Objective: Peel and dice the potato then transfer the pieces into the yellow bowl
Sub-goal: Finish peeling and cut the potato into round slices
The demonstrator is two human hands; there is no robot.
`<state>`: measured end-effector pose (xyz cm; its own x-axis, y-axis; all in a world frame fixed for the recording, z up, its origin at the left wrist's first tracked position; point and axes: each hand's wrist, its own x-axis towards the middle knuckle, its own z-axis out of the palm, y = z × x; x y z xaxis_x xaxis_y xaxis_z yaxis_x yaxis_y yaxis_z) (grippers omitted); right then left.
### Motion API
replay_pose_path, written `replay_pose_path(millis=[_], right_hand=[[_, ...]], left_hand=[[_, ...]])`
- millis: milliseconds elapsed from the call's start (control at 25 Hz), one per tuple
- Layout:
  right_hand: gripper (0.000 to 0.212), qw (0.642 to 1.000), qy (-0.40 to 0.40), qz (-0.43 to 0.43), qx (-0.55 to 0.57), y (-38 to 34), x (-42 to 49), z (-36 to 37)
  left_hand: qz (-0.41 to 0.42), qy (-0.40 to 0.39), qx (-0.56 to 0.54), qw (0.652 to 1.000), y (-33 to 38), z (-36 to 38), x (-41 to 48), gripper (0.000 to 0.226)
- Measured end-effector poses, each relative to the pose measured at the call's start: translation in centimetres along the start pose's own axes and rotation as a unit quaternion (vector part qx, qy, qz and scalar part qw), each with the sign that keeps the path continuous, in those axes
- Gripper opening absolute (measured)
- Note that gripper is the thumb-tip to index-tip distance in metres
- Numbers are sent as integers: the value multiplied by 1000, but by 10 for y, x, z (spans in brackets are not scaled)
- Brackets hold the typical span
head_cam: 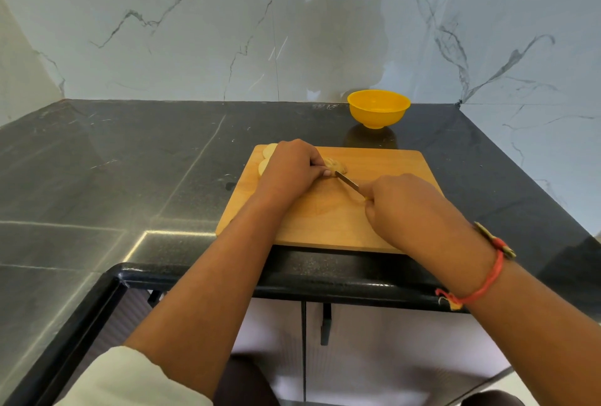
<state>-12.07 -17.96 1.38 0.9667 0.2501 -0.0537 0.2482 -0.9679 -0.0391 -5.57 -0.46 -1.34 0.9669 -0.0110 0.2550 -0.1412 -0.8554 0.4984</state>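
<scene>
Potato (pixel 336 165) under left hand (pixel 289 170), knife (pixel 348 181), bowl (pixel 377 111) beyond

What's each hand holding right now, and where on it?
Right hand grips the knife by its handle; left hand holds the potato piece from above.

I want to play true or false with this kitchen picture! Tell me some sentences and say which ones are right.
1. The yellow bowl sits on the cutting board. False: it sits on the black counter, behind the board.
2. The right hand holds the knife. True.
3. The left hand holds a potato piece on the board. True.
4. The red thread band is on the left wrist. False: it is on the right wrist.
5. Pale potato slices lie at the board's far left corner. True.
</scene>
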Motion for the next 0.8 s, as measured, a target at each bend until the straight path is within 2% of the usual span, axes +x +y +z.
replay_pose_path(millis=[200,320,640,800], right_hand=[[34,994,101,-19,34,-2,-10,-7],[31,991,124,-31,35,-12,7,-1],[29,994,104,-15,26,-21,31,10],[30,998,60,5,30,-25,35,11]], left_hand=[[-5,-4,-2,1000,-1,-1,-2,21],[-3,0,-7,1000,-2,0,-2,19],[9,2,-17,1000,-5,0,-3,14],[12,-5,-12,1000,-6,0,-2,14]])
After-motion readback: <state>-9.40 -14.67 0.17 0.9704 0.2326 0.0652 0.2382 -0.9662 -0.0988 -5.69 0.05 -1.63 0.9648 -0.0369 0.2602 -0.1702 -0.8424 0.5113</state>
